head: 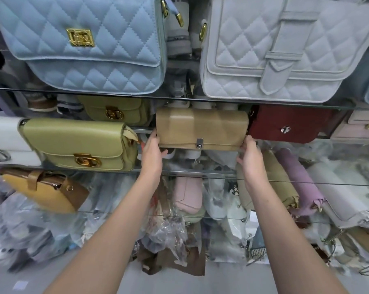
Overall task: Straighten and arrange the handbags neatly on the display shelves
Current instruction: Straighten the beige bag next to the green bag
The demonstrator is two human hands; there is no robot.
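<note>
A tan handbag (201,128) with a small silver clasp sits in the middle of the glass shelf (200,174). My left hand (152,150) grips its lower left corner, fingers curled under the base. My right hand (250,152) grips its lower right corner the same way. A green handbag (79,143) with a gold clasp stands to its left, a dark red handbag (285,124) to its right. On the shelf above stand a quilted blue handbag (81,43) and a quilted white handbag (270,49).
A second green bag (115,110) stands behind the first. A mustard bag (45,189) lies on the lower shelf at left. Pink, lilac and grey bags and plastic-wrapped stock crowd the lower shelves below my arms. A pale pink bag (364,126) sits at far right.
</note>
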